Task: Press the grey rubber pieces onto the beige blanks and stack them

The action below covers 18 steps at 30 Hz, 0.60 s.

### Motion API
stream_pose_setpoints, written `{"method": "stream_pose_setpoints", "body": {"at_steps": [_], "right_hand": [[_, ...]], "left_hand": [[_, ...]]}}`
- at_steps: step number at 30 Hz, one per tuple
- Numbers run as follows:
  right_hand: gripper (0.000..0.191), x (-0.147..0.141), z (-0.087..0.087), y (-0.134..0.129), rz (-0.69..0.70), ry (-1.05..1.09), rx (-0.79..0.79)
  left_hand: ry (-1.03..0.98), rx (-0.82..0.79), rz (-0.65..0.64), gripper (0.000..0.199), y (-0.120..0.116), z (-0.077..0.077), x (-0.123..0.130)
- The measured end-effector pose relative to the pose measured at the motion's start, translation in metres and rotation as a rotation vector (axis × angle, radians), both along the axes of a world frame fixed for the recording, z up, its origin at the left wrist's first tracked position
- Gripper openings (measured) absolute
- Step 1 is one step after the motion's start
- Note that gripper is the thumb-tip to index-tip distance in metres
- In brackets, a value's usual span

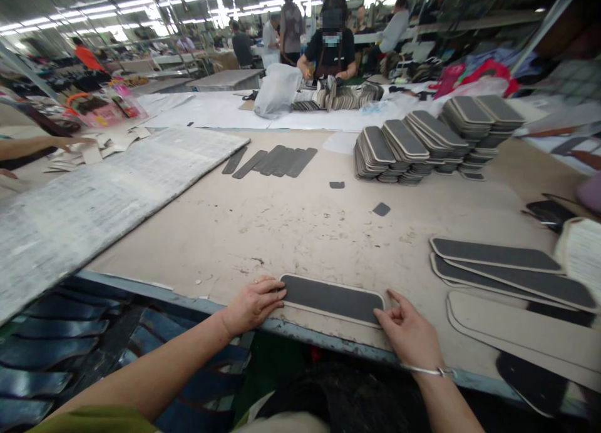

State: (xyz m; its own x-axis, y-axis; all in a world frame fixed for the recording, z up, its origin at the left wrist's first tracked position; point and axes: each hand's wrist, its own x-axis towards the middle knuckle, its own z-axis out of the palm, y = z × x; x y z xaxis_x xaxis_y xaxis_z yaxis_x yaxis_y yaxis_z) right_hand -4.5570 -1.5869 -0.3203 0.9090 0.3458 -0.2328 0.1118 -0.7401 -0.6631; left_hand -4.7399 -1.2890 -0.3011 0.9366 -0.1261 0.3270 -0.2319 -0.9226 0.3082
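A long dark grey panel with rounded corners and a pale border (pixel 333 298) lies flat near the table's front edge. My left hand (pixel 256 305) holds its left end, the fingers close together on the corner. At the opposite end, my right hand (pixel 408 330) pinches the right edge between thumb and bent fingers, with one finger raised. Both wrists rest close to the table edge. To the right of my right hand lie similar dark panels with pale borders (pixel 498 256), overlapping, and a plain beige panel (pixel 526 323) in front of them.
Stacks of dark panels (pixel 408 139) stand at the back right. Several dark grey strips (pixel 282 162) lie further back, near a large whitish board (pixel 117 189). Two small dark scraps (pixel 382 209) dot the table (pixel 197 226). A co-worker (pixel 332 45) stands across; another person's hand (pixel 70 143) is left.
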Motion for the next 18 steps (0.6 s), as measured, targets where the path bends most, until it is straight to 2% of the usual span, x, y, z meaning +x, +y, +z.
{"method": "stream_pose_setpoints", "body": {"at_steps": [3,5,8,10,12,15,18], "right_hand": [[0.055,-0.004,0.004,-0.003,0.015,-0.016,-0.010],[0.054,-0.007,0.010,-0.007,0.043,-0.107,-0.084],[0.054,-0.015,0.022,-0.009,0.026,-0.405,-0.248],[0.057,-0.025,0.029,-0.001,0.049,-0.599,-0.246],[0.057,-0.039,0.031,0.018,0.237,-0.698,-0.140],[0.061,-0.066,0.024,0.058,0.651,-0.681,0.014],[0.070,-0.082,0.011,0.085,0.808,-0.604,0.040]], "left_hand": [[0.001,0.017,0.002,0.025,0.001,-0.001,-0.001],[0.003,0.032,-0.003,0.025,0.003,-0.003,-0.001],[0.001,0.041,-0.019,0.026,0.004,-0.004,-0.001],[-0.009,0.042,-0.026,0.025,0.003,-0.003,0.000],[-0.016,0.046,-0.028,0.025,0.001,-0.001,0.001],[-0.023,0.047,-0.027,0.026,0.000,0.001,0.002],[-0.017,0.048,-0.029,0.026,0.000,0.001,0.002]]}}
